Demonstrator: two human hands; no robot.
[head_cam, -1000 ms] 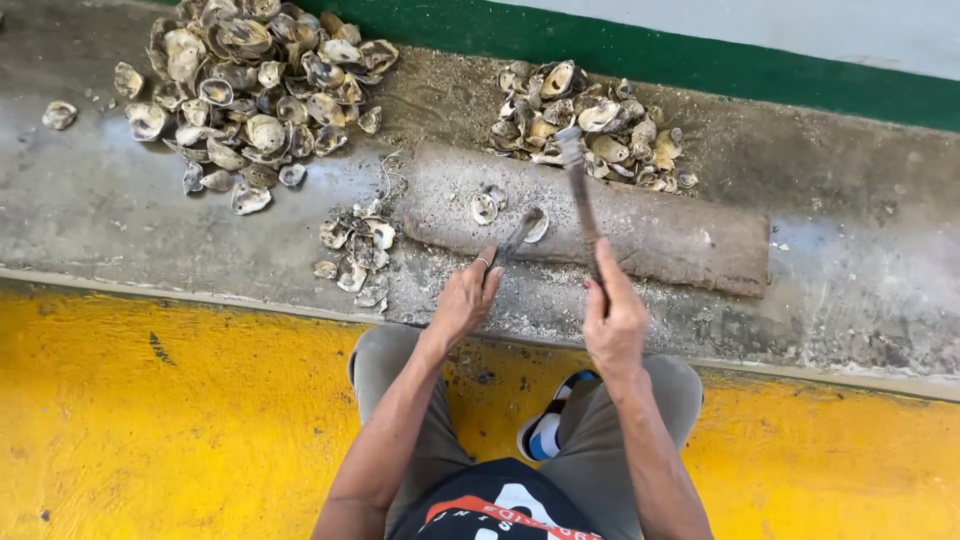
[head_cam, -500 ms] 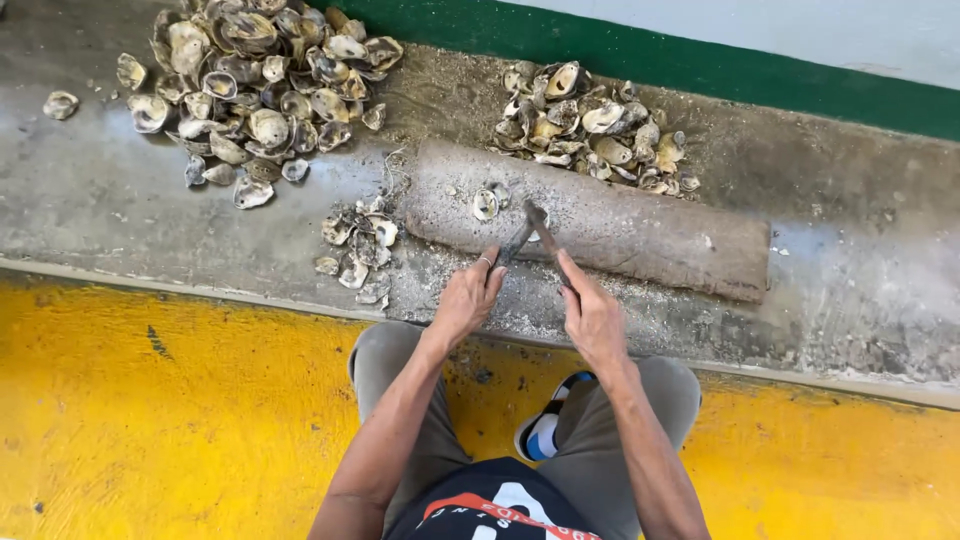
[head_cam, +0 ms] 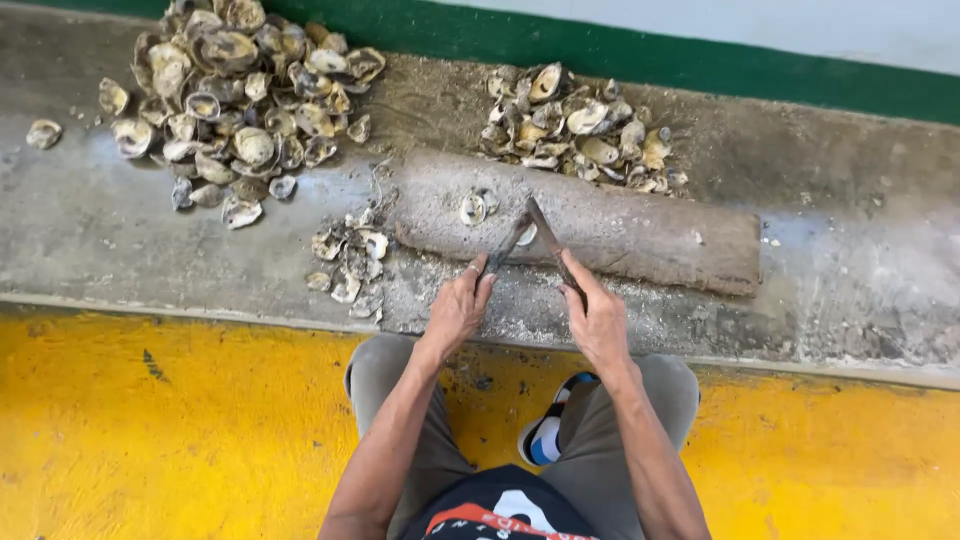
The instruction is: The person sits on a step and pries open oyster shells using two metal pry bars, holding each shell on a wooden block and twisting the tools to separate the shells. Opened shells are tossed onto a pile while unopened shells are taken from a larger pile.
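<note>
Oyster shell [head_cam: 527, 236] sits on the log-like block [head_cam: 640, 232], near its left-centre, pinned under a thin rod-like tool [head_cam: 503, 250] that the left hand [head_cam: 455, 312] grips. Right hand [head_cam: 597, 322] is clamped on the handle of a dark flat blade [head_cam: 550, 238], whose tip comes down at the shell. Both hands are closed on their tools, fairly close together, w/ the two tools converging in a V at the shell, just ahead of the fingertips.

Handling (judgement): shell likely hard, rough, irregular, sharp at edges, brittle at the lip; prob. wet and slippery. Light on its own. Best held by the thicker hinge end or flat across the top, fingers clear of the blade line.

Another shell [head_cam: 472, 208] lies on the block just left of the worked one.

Surrounds: big pile of shells [head_cam: 240, 100] far left on the concrete ledge [head_cam: 120, 240]; second pile [head_cam: 580, 130] behind the block; small scatter of broken pieces [head_cam: 348, 262] at the block's left end, near left hand. Yellow floor [head_cam: 150, 430] below ledge, green strip [head_cam: 700, 60] behind. Person crouches, knees under the wrists.
</note>
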